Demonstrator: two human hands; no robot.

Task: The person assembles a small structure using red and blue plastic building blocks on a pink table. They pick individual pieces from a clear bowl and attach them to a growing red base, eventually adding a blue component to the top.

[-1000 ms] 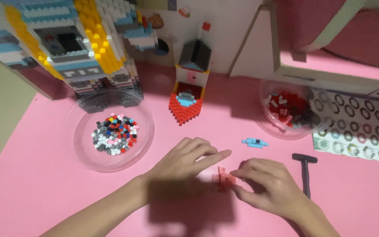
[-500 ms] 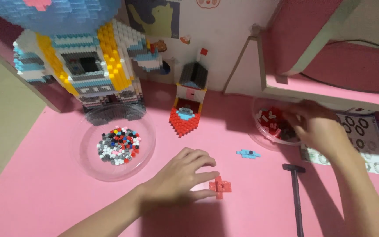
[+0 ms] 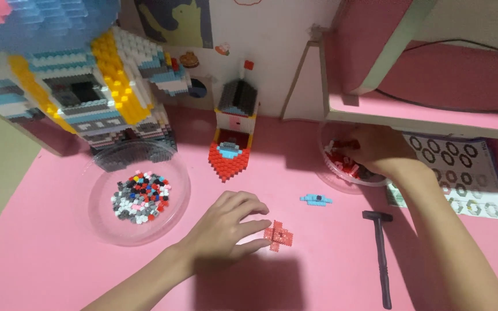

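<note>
Right hand (image 3: 376, 151) has sunk deeper into the clear round bowl (image 3: 341, 179).

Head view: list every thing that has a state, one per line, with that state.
left hand: fingertips on the red brick piece, pinning it to the table
red brick piece: flat on the pink table
right hand: reaching into the bowl of red bricks
bowl of red bricks: upright, partly filled
dish of mixed bricks: upright, small pile inside
blue brick piece: lying flat, untouched
black hammer: lying flat, untouched
red boat model: upright, part built

Pink table (image 3: 41, 265) with bowls (image 3: 139, 193), hammer (image 3: 380, 253)
</note>
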